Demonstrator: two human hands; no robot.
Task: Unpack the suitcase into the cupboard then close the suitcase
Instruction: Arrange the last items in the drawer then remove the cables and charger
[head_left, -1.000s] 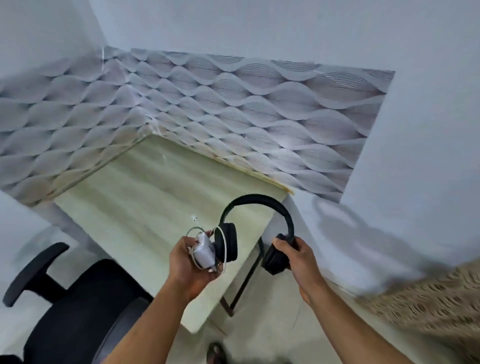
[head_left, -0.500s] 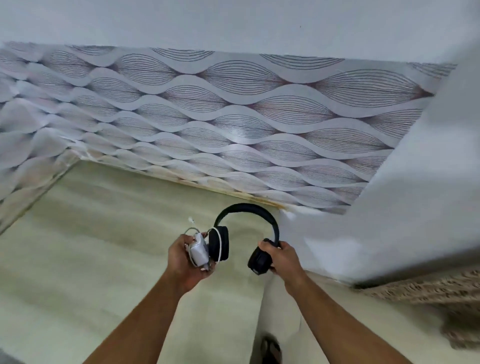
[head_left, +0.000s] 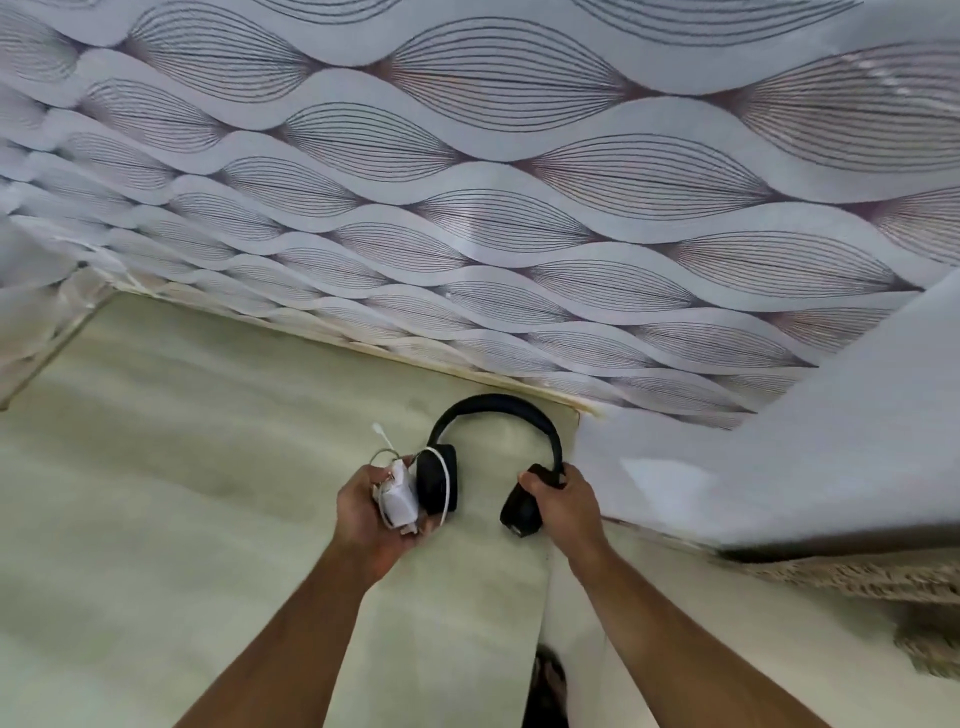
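Black over-ear headphones (head_left: 496, 410) hang between my two hands above the right end of a pale wooden desk (head_left: 182, 467). My left hand (head_left: 371, 512) is closed around a white charger with its coiled white cable (head_left: 397, 493) and also presses against the left ear cup (head_left: 436, 480). My right hand (head_left: 563, 499) grips the right ear cup (head_left: 519, 512) and the lower end of the headband. Neither the suitcase nor the cupboard is in view.
Wave-patterned wallpaper (head_left: 519, 208) covers the wall behind the desk. A plain white wall (head_left: 805, 467) juts out at the right. A patterned fabric edge (head_left: 883, 577) shows low right. A foot in a sandal (head_left: 550, 686) stands on the floor beside the desk's right edge.
I have moved closer to the desk and the wall, so the chair has left the view. Both hands keep the same hold on the headphones and charger.
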